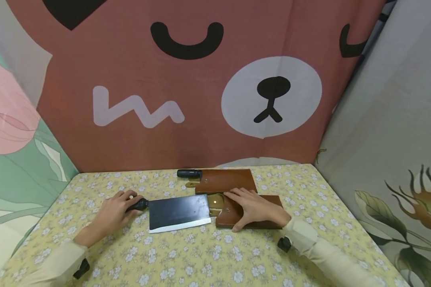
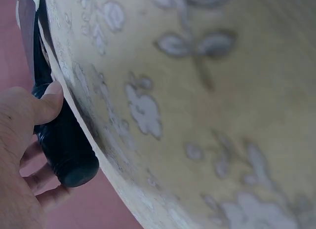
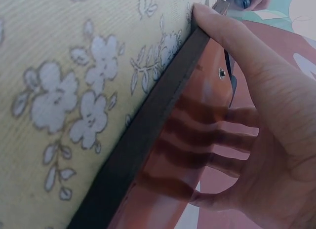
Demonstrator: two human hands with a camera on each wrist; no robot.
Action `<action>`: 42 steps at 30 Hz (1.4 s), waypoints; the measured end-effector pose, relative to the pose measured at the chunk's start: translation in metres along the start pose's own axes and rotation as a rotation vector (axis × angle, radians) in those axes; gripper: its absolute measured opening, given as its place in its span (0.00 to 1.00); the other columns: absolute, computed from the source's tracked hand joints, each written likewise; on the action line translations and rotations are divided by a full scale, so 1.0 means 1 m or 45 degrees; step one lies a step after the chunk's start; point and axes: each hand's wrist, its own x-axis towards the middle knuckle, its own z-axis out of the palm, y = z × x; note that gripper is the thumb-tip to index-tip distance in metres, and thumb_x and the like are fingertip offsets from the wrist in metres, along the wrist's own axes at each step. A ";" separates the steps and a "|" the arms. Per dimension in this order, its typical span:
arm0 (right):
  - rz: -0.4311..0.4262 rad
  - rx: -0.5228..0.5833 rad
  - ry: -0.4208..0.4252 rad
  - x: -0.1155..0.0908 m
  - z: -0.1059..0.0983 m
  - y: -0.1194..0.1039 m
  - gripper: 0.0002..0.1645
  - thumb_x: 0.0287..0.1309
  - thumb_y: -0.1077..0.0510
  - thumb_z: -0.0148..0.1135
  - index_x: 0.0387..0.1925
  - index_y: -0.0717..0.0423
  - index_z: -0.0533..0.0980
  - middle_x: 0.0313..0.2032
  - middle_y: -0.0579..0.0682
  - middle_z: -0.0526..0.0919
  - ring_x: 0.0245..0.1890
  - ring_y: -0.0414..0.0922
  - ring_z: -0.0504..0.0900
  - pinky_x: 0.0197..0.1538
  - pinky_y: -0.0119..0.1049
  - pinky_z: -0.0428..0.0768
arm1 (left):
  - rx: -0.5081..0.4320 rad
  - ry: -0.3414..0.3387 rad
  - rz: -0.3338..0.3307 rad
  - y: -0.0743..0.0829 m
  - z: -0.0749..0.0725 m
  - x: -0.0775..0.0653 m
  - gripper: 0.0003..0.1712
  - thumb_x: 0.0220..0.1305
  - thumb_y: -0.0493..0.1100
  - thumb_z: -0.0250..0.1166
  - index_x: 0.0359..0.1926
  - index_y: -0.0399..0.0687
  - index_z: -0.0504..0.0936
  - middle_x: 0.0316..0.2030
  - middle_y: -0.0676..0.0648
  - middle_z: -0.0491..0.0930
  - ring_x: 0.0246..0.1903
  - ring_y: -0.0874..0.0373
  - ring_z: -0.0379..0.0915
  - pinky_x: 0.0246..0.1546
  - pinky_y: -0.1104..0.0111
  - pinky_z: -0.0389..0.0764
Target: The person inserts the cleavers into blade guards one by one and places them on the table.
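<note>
Cleaver (image 1: 179, 213) lies level over the flowered tablecloth (image 1: 186, 259), its dark blade reaching toward 3 o'clock, the bright cutting edge at 6 o'clock and the black handle (image 1: 141, 204) at 9 o'clock. The left hand (image 1: 115, 209) is clamped on that handle, thumb on one side and fingers round the other, with the butt end poking out in the left wrist view. At 3 o'clock from the blade lies a brown leather sheath (image 1: 225, 218), its tan mouth (image 1: 214, 197) right at the blade's end; whether blade and leather overlap there, I cannot tell. The right hand (image 1: 253, 208) is clamped across this sheath, thumb at its 6 o'clock edge and fingers spread toward its 12 o'clock edge. Just beside it, toward 11 o'clock, lies a second sheath (image 1: 226, 180), with a black knife handle (image 1: 188, 173) sticking out at 9 o'clock and a small strap (image 1: 192, 184) below that. Pale sleeves (image 1: 303, 235) cover both forearms. A bear-print curtain (image 1: 201, 143) hangs at 12 o'clock behind the table.
</note>
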 end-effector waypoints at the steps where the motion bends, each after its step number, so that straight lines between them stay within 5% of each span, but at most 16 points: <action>1: -0.003 0.004 0.001 0.000 0.000 -0.001 0.70 0.37 0.24 0.71 0.77 0.44 0.51 0.76 0.56 0.53 0.74 0.66 0.52 0.67 0.71 0.55 | 0.002 -0.002 -0.004 0.001 0.000 0.001 0.27 0.46 0.51 0.78 0.48 0.47 0.86 0.41 0.48 0.80 0.33 0.55 0.75 0.18 0.71 0.68; 15: 0.008 -0.003 0.003 0.000 0.000 -0.001 0.70 0.38 0.23 0.70 0.77 0.44 0.49 0.76 0.56 0.51 0.74 0.68 0.50 0.67 0.72 0.53 | 0.012 -0.022 -0.030 0.009 0.007 0.014 0.27 0.46 0.54 0.77 0.47 0.47 0.87 0.37 0.47 0.78 0.27 0.57 0.71 0.17 0.74 0.61; 42: 0.009 -0.002 0.003 0.005 0.002 -0.004 0.70 0.38 0.22 0.70 0.77 0.43 0.50 0.76 0.55 0.51 0.76 0.64 0.50 0.68 0.71 0.53 | 0.005 -0.045 -0.068 0.023 0.006 0.017 0.25 0.45 0.50 0.79 0.46 0.45 0.87 0.36 0.49 0.78 0.27 0.58 0.71 0.16 0.76 0.57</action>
